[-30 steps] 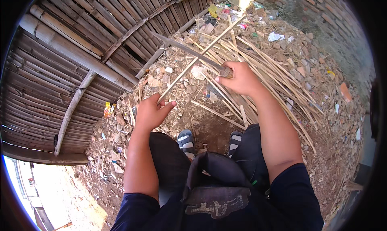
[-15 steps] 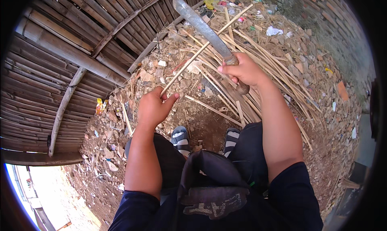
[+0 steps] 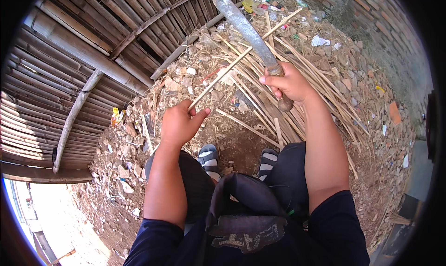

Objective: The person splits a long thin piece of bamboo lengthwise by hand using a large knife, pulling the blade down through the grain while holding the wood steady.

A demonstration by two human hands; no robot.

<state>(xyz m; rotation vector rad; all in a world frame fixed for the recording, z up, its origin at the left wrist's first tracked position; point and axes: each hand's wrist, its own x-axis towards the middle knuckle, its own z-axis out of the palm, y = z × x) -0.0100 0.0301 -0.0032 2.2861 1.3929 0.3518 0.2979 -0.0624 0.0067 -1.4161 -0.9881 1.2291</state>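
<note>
My left hand (image 3: 179, 123) grips the near end of a long thin bamboo strip (image 3: 241, 59) that runs up and to the right over the ground. My right hand (image 3: 289, 84) is closed on the wooden handle of a large machete (image 3: 244, 27), whose grey blade is raised and points up and to the left, crossing above the strip. Below the hands lies a heap of split bamboo strips (image 3: 297, 80) on the rubble. My knees and striped sandals (image 3: 210, 158) show beneath the hands.
A woven bamboo wall (image 3: 69, 57) with round poles fills the left and top. A brick wall (image 3: 395, 34) stands at the right. The dirt ground is strewn with stones, litter and wood chips. A dark bag (image 3: 246, 210) hangs at my chest.
My right hand has lifted the machete: its blade, hidden low a second ago, now stands raised above the strip. My left hand keeps holding the strip and has shifted slightly upward.
</note>
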